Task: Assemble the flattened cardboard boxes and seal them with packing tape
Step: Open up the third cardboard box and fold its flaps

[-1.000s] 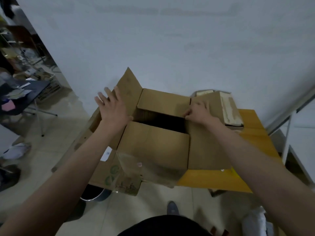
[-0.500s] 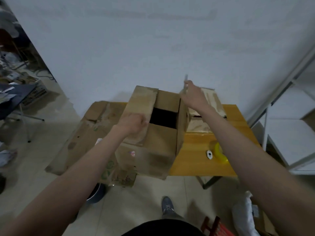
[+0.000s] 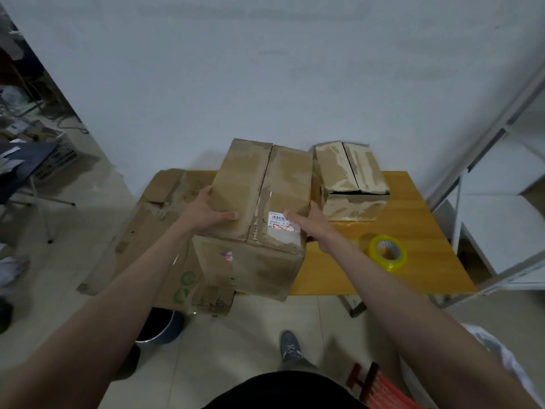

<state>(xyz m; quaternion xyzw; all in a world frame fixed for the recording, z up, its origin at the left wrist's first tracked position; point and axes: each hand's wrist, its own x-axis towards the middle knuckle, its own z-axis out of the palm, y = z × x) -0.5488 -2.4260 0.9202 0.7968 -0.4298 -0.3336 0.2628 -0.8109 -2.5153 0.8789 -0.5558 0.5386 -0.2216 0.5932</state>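
left hand (image 3: 208,212), right hand (image 3: 314,221) grip box (image 3: 259,202) | tape roll (image 3: 387,252) on table (image 3: 427,231)

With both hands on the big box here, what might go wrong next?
The big box overhangs the table edge, held by the left hand and right hand; it may tip if released. Its top seam looks untaped, so the flaps may spring open. The tape roll may get knocked.

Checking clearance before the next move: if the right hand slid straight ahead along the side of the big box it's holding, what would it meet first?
Probably the smaller box behind the right hand, beside the big box. Depth is unclear; the gap looks narrow.
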